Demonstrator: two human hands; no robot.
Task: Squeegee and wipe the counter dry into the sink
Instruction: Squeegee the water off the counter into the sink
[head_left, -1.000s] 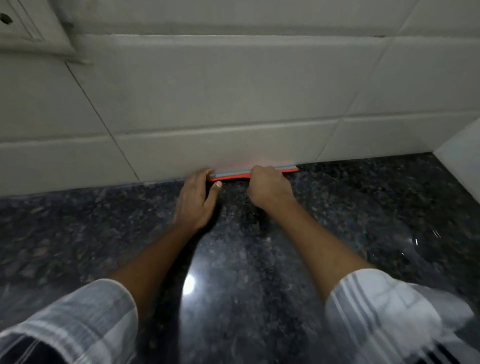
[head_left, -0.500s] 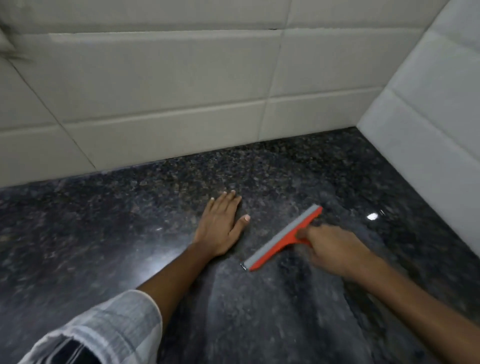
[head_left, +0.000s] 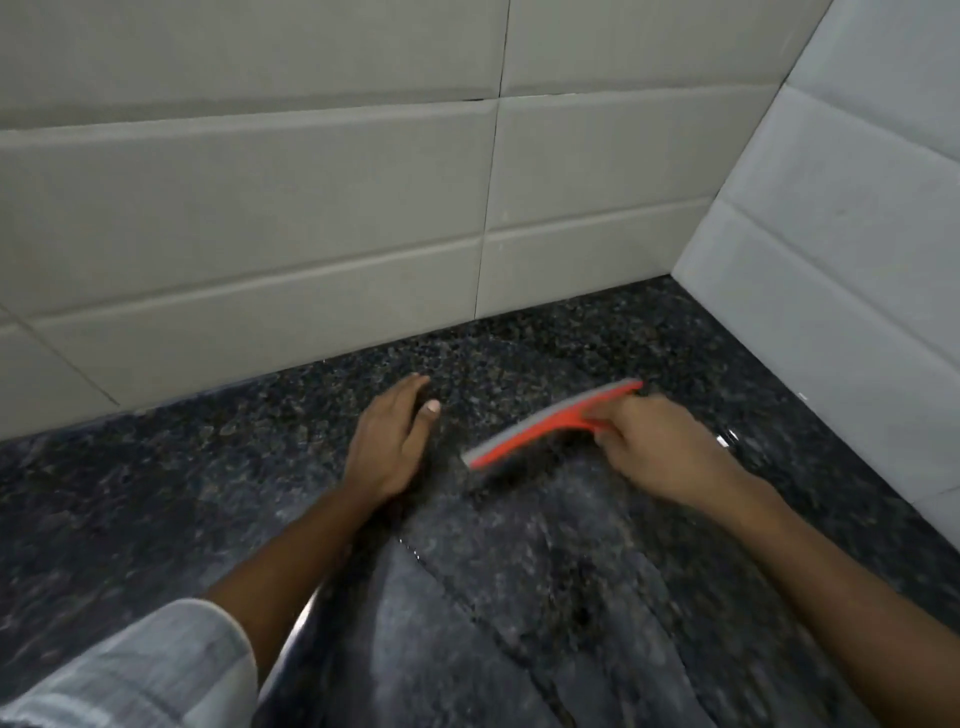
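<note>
Squeegee heading back toward the wall for another pull

The right hand (head_left: 660, 447) is gripping the orange squeegee (head_left: 550, 423) by its handle, carrying it up from where it sat lower on the counter (head_left: 156, 493) half a second ago (a fresh stroke seems to be starting). The left hand (head_left: 389, 441) is lying flat, released, just beside the blade. Wet streaks are glistening below; the tiled corner (head_left: 691, 260) is crowding the right side, and the sink is not in view.

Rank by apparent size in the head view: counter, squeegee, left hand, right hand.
1. Counter, by far the largest.
2. Squeegee, longest of the rest, though thin.
3. Left hand and right hand: look about alike, so not ranked; the right is motion-blurred.
</note>
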